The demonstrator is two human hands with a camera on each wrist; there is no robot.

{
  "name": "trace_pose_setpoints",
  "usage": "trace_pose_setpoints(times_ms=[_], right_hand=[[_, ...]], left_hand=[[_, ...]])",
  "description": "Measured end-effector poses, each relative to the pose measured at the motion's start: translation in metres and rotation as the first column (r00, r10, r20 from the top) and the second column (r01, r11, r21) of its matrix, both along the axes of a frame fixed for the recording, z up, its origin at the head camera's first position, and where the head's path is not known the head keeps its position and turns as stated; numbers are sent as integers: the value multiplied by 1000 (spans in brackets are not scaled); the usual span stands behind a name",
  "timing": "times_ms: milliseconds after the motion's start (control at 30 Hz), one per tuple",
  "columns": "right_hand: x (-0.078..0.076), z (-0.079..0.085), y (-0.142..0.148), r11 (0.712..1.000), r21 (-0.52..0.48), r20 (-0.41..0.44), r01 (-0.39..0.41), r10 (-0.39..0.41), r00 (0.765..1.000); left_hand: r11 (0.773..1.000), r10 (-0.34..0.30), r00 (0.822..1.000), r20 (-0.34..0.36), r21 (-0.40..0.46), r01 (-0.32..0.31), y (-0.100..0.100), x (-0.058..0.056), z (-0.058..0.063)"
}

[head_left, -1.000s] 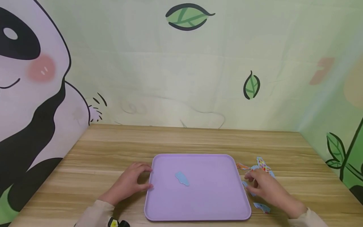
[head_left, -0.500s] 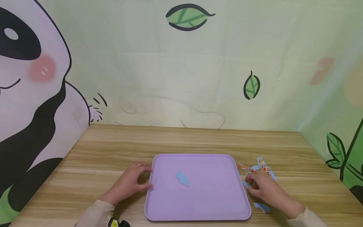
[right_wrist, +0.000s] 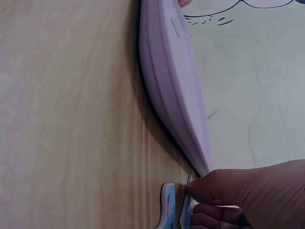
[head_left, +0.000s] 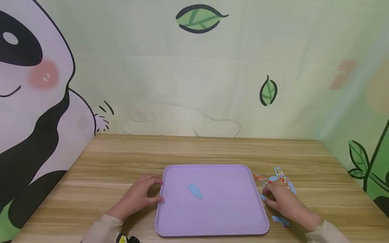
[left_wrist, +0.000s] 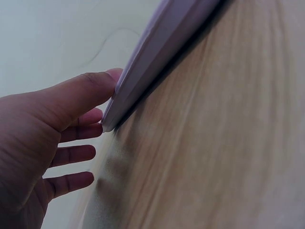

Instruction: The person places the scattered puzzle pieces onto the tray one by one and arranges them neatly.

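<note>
A purple tray (head_left: 212, 216) lies on the table with one light-blue puzzle piece (head_left: 195, 191) on it. My left hand (head_left: 140, 194) rests at the tray's left edge; in the left wrist view the thumb (left_wrist: 95, 86) touches the rim and the other fingers spread loosely. Beyond the tray's right edge, my right hand (head_left: 284, 200) has its fingers curled, pinching a small blue puzzle piece (right_wrist: 186, 214) between thumb and fingers, low by the table. Another puzzle piece (right_wrist: 167, 205) stands out beside it in the right wrist view.
Several colourful puzzle pieces (head_left: 281, 173) lie behind the right hand, with an orange one (head_left: 259, 177) close by the tray. A separate blue piece (head_left: 280, 221) lies nearer the front. The wooden table (head_left: 212, 148) meets a wall printed with a panda (head_left: 24, 101) and leaves.
The right thumb and fingers have drawn in a little on the small blue piece beside the tray. The left hand and tray have stayed put; the head view has shifted slightly.
</note>
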State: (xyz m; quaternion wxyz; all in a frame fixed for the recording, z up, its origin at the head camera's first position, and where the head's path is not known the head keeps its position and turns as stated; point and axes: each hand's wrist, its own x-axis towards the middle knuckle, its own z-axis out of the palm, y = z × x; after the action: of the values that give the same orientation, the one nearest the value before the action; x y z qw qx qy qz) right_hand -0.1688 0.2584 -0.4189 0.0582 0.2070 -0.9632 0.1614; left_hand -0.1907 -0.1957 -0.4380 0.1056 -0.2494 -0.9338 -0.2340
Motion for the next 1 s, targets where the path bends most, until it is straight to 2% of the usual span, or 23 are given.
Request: trace_pose_setpoints(times_ms=[467, 600, 733, 1000], right_hand=[[-1, -1, -2, 999, 29, 12, 19, -19, 1000], [0, 1, -2, 999, 31, 22, 28, -29, 999], [0, 2, -1, 1000, 13, 28, 21, -21, 999], [-2, 7, -1, 998, -57, 59, 32, -29, 998]], left_hand=[[1000, 4, 1000, 5, 7, -4, 1, 1, -3], [1000, -2, 1000, -24, -2, 2, 0, 0, -4], [1000, -7, 999, -44, -8, 7, 0, -2, -5], [1000, -7, 1000, -17, -7, 7, 0, -3, -5]])
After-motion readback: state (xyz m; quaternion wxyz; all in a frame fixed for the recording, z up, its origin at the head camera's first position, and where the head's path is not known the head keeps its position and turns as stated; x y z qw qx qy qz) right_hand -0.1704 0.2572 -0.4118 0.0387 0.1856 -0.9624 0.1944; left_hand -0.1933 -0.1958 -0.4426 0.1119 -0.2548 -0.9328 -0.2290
